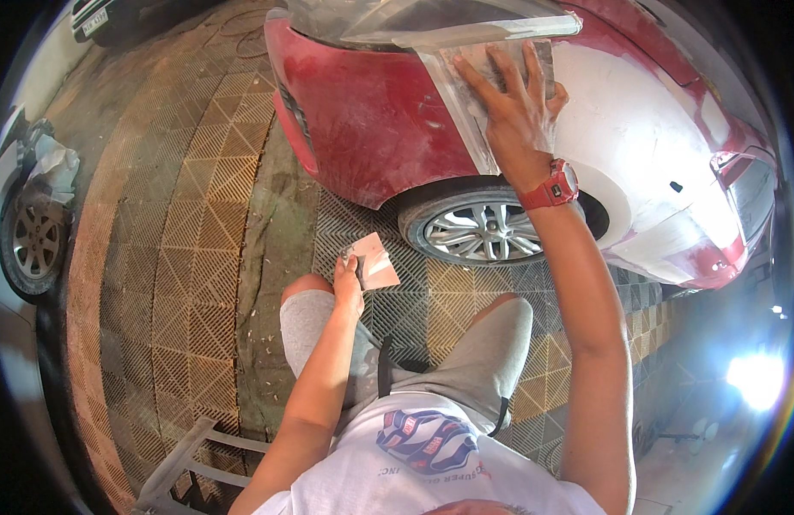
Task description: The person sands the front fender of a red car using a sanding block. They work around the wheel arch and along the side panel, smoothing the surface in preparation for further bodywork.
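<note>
My left hand (350,283) is closed on a thin, pale pink square sheet (380,264), with a grey patch near the thumb; its exact kind is unclear. It is held over my lap, away from the car. Fingers spread, my right hand (519,99) lies flat over a grey, flat patch (543,58) on the car's panel above the wheel. Whether that patch is a loose sheet under my palm, I cannot tell. Beside it are the red bumper (371,116) on the left and a whitish, primer-like panel (624,129) on the right.
A wheel (487,230) sits below the panel. Clear film (354,24) and a pale strip (491,31) cover the car's upper edge. A stool-like frame (186,455) stands at lower left, another car's wheel (36,232) at far left. A bright lamp (755,382) shines at right.
</note>
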The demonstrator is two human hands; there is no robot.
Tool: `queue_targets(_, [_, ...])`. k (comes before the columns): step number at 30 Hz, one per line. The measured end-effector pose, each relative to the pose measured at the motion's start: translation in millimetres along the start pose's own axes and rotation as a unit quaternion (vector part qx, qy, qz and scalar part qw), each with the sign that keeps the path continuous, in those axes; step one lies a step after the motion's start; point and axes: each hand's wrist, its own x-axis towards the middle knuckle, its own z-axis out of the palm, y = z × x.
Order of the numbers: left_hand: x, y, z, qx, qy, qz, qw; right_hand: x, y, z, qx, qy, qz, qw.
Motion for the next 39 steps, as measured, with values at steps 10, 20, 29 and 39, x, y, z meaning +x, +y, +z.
queue_targets(10, [8,-7,2,0.009,0.037,0.011,0.999,-20,12,-4,0.000,-0.012,-0.028,1.000])
queue_targets(20, [21,-18,-12,0.027,-0.020,0.042,0.999,-65,30,-14,0.001,-0.054,-0.034,0.998])
queue_targets(29, [28,-22,-19,0.014,-0.002,0.046,0.999,-120,42,-10,-0.011,-0.092,-0.034,0.995])
queue_targets(39, [16,-10,-14,0.011,0.033,0.052,0.998,-83,22,-51,0.016,-0.049,0.023,0.998])
